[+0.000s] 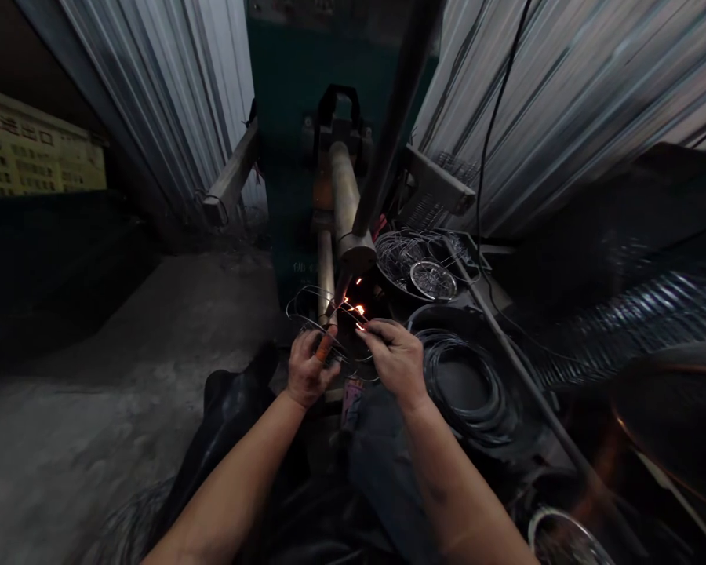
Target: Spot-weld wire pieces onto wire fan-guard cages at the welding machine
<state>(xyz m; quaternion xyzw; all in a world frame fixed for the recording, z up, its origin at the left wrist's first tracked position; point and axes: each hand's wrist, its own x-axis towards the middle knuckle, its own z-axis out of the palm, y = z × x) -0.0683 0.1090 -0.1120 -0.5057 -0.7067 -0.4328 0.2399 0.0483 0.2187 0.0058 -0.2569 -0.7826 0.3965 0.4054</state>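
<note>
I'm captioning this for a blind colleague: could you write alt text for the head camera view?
A person's bare left hand, with an orange band on one finger, and bare right hand hold thin, curved metal wire beside glowing orange sparks at a dark green metal machine. Grey wire coils lie to the right.

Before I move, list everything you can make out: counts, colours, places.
machine: one, dark green, upper centre
pole: one, dark, upper centre
metal cylinders: two, brassy grey, on the machine
sparks: several, orange, centre
thin wire: count unclear, silvery, beside sparks
wire rings: many, silver, right of the cylinders
wire coil: one, grey, right of centre
ribbed stack: count unclear, silver, far right
crate: one, yellow, far left
corrugated panels: two, grey, flanking machine
cable: one, black, upper right
floor: one, grey, left
left hand: one, orange finger wrap, lower centre
right hand: one, bare, lower centre
forearms: two, bare, bottom
</note>
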